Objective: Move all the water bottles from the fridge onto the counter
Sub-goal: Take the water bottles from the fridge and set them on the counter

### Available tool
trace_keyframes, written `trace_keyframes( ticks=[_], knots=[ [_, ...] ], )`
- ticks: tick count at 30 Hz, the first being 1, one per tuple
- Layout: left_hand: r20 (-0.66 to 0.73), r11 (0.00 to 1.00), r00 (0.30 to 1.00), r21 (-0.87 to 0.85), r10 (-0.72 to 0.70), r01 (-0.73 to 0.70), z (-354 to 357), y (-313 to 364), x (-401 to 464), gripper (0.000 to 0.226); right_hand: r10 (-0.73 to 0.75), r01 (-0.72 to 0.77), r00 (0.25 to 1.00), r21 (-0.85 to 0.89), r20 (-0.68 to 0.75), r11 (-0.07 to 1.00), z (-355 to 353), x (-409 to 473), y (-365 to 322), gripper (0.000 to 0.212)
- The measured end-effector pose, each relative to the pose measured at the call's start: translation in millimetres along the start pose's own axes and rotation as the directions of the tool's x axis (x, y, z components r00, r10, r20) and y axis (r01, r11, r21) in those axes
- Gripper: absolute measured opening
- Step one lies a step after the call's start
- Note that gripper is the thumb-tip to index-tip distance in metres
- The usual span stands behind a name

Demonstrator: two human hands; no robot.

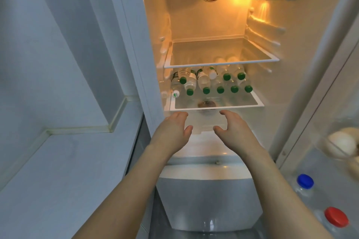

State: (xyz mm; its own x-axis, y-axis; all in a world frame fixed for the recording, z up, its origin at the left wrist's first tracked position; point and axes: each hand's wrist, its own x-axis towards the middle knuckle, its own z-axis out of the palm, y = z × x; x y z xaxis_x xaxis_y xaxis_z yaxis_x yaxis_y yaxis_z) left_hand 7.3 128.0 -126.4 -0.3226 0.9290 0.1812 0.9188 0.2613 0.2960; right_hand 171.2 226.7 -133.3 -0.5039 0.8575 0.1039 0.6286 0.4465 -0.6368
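Several clear water bottles (206, 81) with green caps lie stacked on their sides on the fridge's lower glass shelf (242, 103), caps toward me. My left hand (172, 130) and my right hand (233, 130) are stretched out side by side just below the shelf's front edge. Both hold nothing, with fingers straight and thumbs turned inward. Neither hand touches a bottle. The grey counter (64, 170) lies to the left of the fridge.
The upper glass shelf (219, 62) is bare. A clear drawer (206, 124) sits under the bottle shelf. The open door at right holds a blue-capped bottle (305, 182), a red-capped bottle (336, 219) and an onion (342, 143). A white freezer door (209, 200) is below.
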Motion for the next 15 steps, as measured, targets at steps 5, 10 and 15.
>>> trace_keyframes(
  ticks=[5, 10, 15],
  knots=[
    [0.006, 1.000, 1.000, 0.000, -0.024, 0.024, 17, 9, 32, 0.042, 0.031, -0.030, 0.999, 0.022, -0.009, 0.999, -3, 27, 16, 0.058],
    [-0.018, 0.999, 0.999, -0.005, -0.047, 0.047, 24, 10, 73, 0.042, 0.055, -0.054, 0.998, 0.029, -0.029, 0.998, -7, 60, 28, 0.058],
    [-0.029, 0.993, 0.993, 0.004, -0.117, 0.117, 32, 4, 118, 0.038, 0.075, -0.072, 0.996, 0.047, -0.046, 0.996, -7, 93, 30, 0.056]
  ],
)
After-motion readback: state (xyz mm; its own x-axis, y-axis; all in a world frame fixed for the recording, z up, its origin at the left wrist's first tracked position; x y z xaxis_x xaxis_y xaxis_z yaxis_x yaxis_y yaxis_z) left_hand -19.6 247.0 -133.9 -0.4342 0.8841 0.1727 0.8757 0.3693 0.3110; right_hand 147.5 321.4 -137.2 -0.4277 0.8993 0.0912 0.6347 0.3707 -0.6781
